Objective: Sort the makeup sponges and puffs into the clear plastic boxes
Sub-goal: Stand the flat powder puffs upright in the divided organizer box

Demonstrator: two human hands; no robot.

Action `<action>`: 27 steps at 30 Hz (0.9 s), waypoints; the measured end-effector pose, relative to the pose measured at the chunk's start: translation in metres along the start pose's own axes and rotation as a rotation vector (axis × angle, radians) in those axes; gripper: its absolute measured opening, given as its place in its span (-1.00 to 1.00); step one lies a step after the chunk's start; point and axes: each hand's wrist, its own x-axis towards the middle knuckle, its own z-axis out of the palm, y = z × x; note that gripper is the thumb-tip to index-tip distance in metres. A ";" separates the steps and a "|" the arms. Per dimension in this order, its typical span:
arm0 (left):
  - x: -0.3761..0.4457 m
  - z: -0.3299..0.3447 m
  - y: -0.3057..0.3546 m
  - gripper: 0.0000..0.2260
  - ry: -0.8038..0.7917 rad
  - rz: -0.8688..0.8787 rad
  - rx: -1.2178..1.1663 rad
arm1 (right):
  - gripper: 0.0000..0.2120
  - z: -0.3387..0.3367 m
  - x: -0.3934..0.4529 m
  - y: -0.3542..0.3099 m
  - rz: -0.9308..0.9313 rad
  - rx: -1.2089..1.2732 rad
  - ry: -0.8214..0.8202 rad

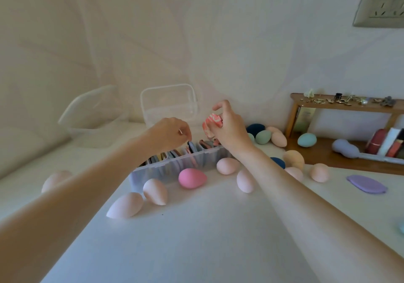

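Observation:
A long clear plastic box [175, 169] on the white table holds a row of flat puffs standing on edge. My left hand [169, 134] reaches down into it, fingertips curled onto a dark puff [192, 146]. My right hand [227, 127] grips a pink-and-white patterned puff [211, 123] just above the box's far end. Several egg-shaped sponges lie around the box, among them a bright pink sponge [192, 178] and pale peach sponges [155, 191]. A second clear box [169, 102] stands empty behind.
A clear lid [89, 112] leans at the back left. At the right, a wooden shelf [341, 107] carries small trinkets, with teal, green, navy and peach sponges [263, 136] near it. A flat lilac puff [366, 184] lies at the right.

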 end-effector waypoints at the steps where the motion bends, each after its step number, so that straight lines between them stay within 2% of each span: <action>1: -0.002 0.000 -0.001 -0.76 -0.059 0.023 0.006 | -0.77 0.000 0.001 -0.003 0.008 0.022 0.000; 4: -0.004 0.002 -0.002 -0.77 -0.146 0.070 0.000 | -0.77 0.004 0.001 -0.012 -0.022 0.003 -0.069; 7: 0.003 0.000 0.000 -0.84 -0.188 0.076 0.045 | -0.76 0.010 0.000 -0.018 -0.113 -0.173 -0.148; 9: 0.010 -0.002 0.001 -0.91 -0.229 0.040 0.071 | -0.76 0.013 -0.001 -0.019 -0.154 -0.224 -0.184; 11: 0.019 -0.004 0.003 -0.89 -0.285 -0.036 0.132 | -0.75 0.014 -0.001 -0.020 -0.144 -0.241 -0.212; 14: 0.030 -0.003 0.011 -0.66 -0.351 -0.110 0.346 | -0.73 0.013 -0.006 -0.020 -0.117 -0.291 -0.247; 20: 0.047 -0.003 0.019 -0.33 -0.503 -0.151 0.551 | -0.73 0.022 -0.010 -0.016 -0.138 -0.369 -0.225; 24: 0.049 -0.002 0.025 -0.44 -0.506 -0.118 0.603 | -0.76 0.024 -0.012 -0.010 -0.107 -0.361 -0.214; 27: 0.048 0.000 0.022 -0.58 -0.460 -0.076 0.505 | -0.76 0.023 -0.013 -0.009 -0.091 -0.354 -0.212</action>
